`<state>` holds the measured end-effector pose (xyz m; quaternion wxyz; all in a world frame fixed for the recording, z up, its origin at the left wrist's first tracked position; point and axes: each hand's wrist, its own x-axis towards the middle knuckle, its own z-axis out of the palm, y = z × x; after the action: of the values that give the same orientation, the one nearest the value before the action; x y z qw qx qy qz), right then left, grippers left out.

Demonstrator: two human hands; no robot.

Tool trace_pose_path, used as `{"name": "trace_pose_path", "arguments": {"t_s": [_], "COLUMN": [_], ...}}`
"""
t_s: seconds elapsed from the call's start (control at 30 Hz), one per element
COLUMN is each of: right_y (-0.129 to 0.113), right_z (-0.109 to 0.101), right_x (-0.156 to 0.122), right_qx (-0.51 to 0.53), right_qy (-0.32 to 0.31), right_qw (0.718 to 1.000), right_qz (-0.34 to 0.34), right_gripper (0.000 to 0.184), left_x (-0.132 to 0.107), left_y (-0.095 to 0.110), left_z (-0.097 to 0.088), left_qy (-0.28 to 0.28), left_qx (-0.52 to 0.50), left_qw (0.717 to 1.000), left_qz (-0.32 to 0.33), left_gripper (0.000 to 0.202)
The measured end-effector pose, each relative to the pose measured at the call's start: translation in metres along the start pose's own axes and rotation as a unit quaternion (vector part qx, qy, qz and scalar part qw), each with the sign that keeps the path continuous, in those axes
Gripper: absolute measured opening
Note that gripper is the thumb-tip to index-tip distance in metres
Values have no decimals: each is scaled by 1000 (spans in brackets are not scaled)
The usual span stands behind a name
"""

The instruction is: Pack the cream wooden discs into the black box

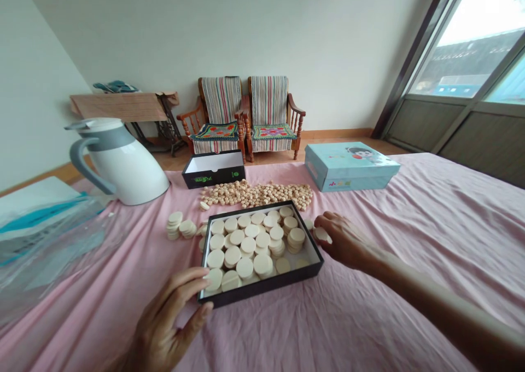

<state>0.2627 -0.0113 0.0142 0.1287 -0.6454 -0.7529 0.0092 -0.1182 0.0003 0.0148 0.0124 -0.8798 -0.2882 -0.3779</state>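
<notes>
A shallow black box tray (262,295) with a white inside sits in front of me, holding many pale round discs (248,245), some stacked. My left hand (172,312) grips its near left corner, fingers over the rim and thumb against the outer side. Just beyond the right rim, my right hand (344,240) is closed around a loose pale disc (322,235) at the cloth. Part of another disc (308,224) shows beside it. Short stacks of discs (175,225) stand left of the tray, some partly hidden behind its edge.
Small tan bead-like pieces (258,195) lie heaped behind the tray. Farther back are an open black box (213,169) and a light blue box (350,167). A white-and-grey jug (127,164) and plastic packaging (45,235) occupy the left of the pink cloth (369,317).
</notes>
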Motion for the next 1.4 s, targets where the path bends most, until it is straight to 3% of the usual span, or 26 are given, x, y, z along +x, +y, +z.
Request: {"name": "trace_pose_path", "arguments": {"t_s": [0.17, 0.23, 0.3, 0.47, 0.67, 1.23, 1.4], "right_y": [-4, -17, -37, -86, -102, -106, -106], "right_z": [-16, -33, -50, -70, -73, -72, -76], "right_x": [7, 11, 13, 23, 40, 40, 41], "right_qx": [35, 83, 126, 115, 78, 55, 50], "right_qy": [38, 61, 39, -128, -248, -261, -261], "right_qw": [999, 995, 991, 983, 963, 962, 962], "right_qz": [10, 2, -18, -71, -72, -50, -58], "right_gripper": [11, 16, 19, 21, 29, 26, 35], "left_x": [-2, -2, -1, -1, -4, 1, 1], "left_y": [-4, -6, -7, -8, -8, -2, -2], "left_z": [1, 2, 3, 2, -2, -9, -9], "left_qy": [66, 76, 76, 71, 73, 56, 52], "left_qx": [-68, -93, -105, -114, -105, -89, -91], "left_qw": [988, 979, 974, 973, 974, 980, 981], "left_qz": [-124, -163, -184, -188, -186, -169, -164], "left_gripper": [28, 28, 27, 26, 25, 21, 22]}}
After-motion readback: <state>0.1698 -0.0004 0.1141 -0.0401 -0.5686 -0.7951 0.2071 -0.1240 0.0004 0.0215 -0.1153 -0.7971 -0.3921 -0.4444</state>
